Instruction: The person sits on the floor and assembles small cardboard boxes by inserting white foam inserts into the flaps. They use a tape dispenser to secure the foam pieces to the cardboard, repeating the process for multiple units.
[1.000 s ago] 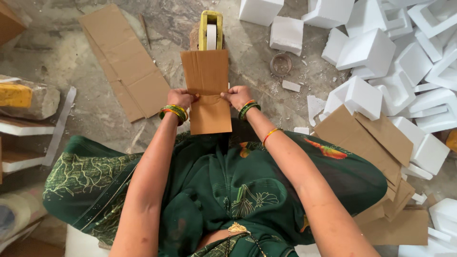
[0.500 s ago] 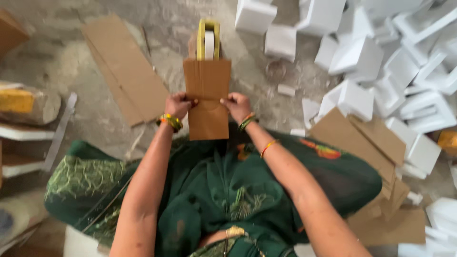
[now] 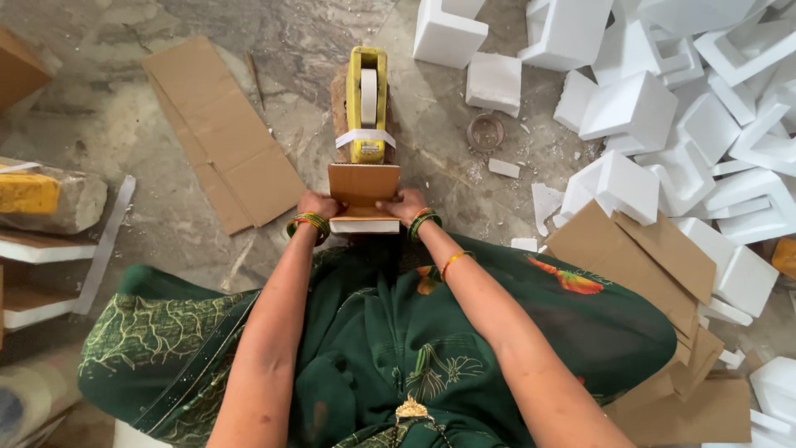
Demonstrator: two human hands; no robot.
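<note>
We log both hands at frame centre, gripping one small cardboard box point(image 3: 362, 192). The left hand point(image 3: 319, 207) has its fingers closed around the box's left side; the right hand point(image 3: 404, 204) clamps the right side likewise. The box is brown on top, with a white edge showing along its near side. It sits just below a yellow tape dispenser point(image 3: 366, 106), which stands on a brown block; a white tape strip point(image 3: 365, 136) crosses the dispenser's lower front, close above the box.

Left of centre, a flat brown cardboard sheet point(image 3: 220, 137) lies on the grey stone floor point(image 3: 108, 124). Upper right holds a heap of white foam blocks point(image 3: 655, 99). Lower right, stacked flat cardboard pieces point(image 3: 634, 257). A small clear tape roll point(image 3: 485, 131) lies right of the dispenser.
</note>
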